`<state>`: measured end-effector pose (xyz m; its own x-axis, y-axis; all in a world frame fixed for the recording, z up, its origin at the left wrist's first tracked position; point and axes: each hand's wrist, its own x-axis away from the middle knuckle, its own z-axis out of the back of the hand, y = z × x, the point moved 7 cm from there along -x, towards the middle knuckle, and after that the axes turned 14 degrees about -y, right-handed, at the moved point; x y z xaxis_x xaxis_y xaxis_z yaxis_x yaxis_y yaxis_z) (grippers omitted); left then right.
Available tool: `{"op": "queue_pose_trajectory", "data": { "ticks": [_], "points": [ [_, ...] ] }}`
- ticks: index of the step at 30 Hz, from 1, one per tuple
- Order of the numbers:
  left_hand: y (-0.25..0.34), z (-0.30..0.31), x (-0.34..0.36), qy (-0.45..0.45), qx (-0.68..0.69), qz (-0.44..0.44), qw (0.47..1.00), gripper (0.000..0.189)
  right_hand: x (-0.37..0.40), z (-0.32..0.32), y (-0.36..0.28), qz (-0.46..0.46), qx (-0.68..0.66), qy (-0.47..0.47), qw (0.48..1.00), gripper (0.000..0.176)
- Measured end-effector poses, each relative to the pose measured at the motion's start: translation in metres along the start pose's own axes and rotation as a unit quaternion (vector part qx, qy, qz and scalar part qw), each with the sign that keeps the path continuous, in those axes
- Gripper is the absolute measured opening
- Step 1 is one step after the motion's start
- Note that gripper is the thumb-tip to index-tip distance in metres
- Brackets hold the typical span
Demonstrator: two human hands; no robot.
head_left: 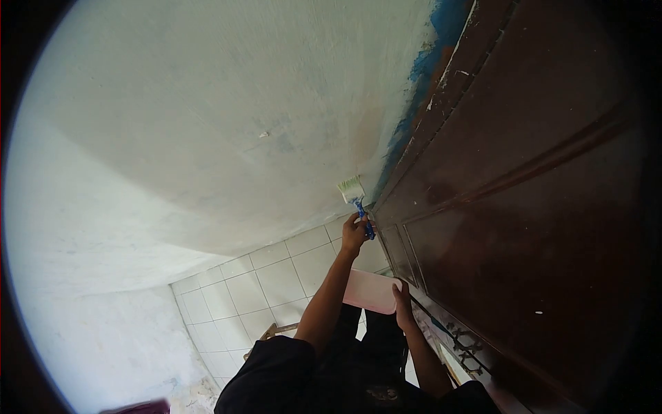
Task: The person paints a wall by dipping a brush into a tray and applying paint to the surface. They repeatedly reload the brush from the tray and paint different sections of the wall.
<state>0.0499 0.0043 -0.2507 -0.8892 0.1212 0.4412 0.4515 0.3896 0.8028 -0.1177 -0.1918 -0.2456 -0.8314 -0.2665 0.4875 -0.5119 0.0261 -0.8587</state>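
Observation:
My left hand [355, 233] is closed around the blue patterned handle of a paintbrush [352, 190]. The brush points up, its pale bristles right at the lower part of a whitish wall [227, 103], close to the door frame. Lower down, my right hand [403, 303] grips the right edge of a shallow pink plastic tray [372, 291], with its thumb over the rim. The tray is in front of my legs, just below my left hand.
A dark brown wooden door [524, 207] fills the right side. A strip of blue paint [417, 90] runs along its frame. White floor tiles [276, 276] lie below the wall. A wooden piece [279, 330] shows beside my left arm.

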Motion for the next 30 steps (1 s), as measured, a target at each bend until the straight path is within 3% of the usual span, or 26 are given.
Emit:
{"op": "queue_pose_trajectory", "data": {
  "ticks": [5,10,11,13,16,20,22,25,26,30],
  "points": [
    [-0.025,0.007,-0.001,0.019,0.1,0.062,0.993,0.035,0.002,0.004,-0.002,0.0,0.0,-0.004,1.0,0.051],
    [0.061,-0.038,0.037,-0.019,0.006,-0.084,0.996,0.038,0.004,0.008,-0.008,0.0,0.006,0.0,1.0,0.053],
    [0.07,-0.047,0.045,-0.018,0.006,-0.084,0.996,0.038,0.003,0.008,-0.008,-0.014,0.013,-0.01,1.0,0.055],
    [0.091,-0.062,0.059,-0.017,-0.041,-0.17,0.984,0.036,0.002,0.006,-0.009,-0.028,0.019,-0.021,0.999,0.058],
    [0.097,-0.061,0.054,-0.009,-0.042,-0.199,0.979,0.034,0.001,0.009,-0.011,-0.013,0.02,-0.017,1.0,0.056],
    [0.034,-0.016,0.015,0.014,-0.063,-0.147,0.987,0.034,0.003,0.003,0.0,-0.008,0.007,-0.007,1.0,0.056],
    [-0.005,-0.009,0.01,0.02,0.084,-0.002,0.996,0.035,0.003,0.005,0.007,-0.01,-0.011,0.008,1.0,0.055],
    [-0.007,0.0,0.011,0.035,0.087,0.028,0.995,0.036,0.003,0.007,0.021,-0.014,-0.018,-0.012,1.0,0.055],
    [-0.003,0.0,0.012,0.033,0.087,0.029,0.995,0.036,0.003,0.008,0.026,-0.011,-0.024,-0.011,1.0,0.054],
    [0.065,-0.046,0.05,-0.015,0.0,-0.12,0.993,0.036,0.01,0.001,0.015,-0.006,-0.017,-0.006,1.0,0.053]
  ]
}}
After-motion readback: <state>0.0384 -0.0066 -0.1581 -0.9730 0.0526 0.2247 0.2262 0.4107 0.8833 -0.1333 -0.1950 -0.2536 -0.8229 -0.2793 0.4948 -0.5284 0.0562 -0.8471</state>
